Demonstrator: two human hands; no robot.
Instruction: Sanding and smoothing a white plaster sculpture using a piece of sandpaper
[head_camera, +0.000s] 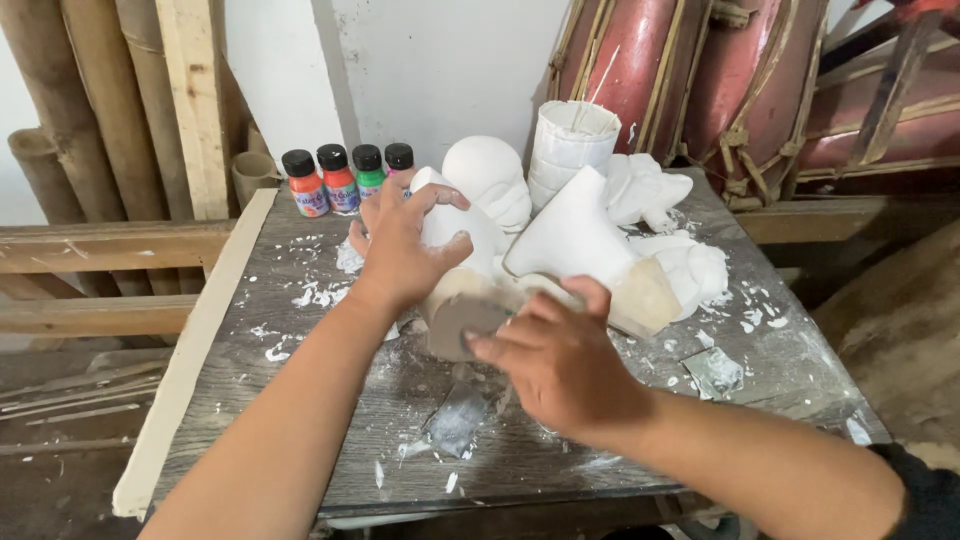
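My left hand (405, 245) grips the top of a white plaster figure (452, 262) lying tilted on the grey wooden table (300, 400). My right hand (560, 360) presses against the figure's flat base at the near end, fingers curled around its edge. Right beside it lies a second white plaster cast (590, 250) with a tan base. More white plaster pieces (650, 190) and a rounded plaster head (488, 175) stand behind.
Several small paint bottles (345, 178) with black caps stand at the table's back left. A white ribbed plaster mould (568, 140) is at the back. Plaster chips litter the tabletop. Bamboo poles (90, 110) lean at left, red drums (700, 80) at back right.
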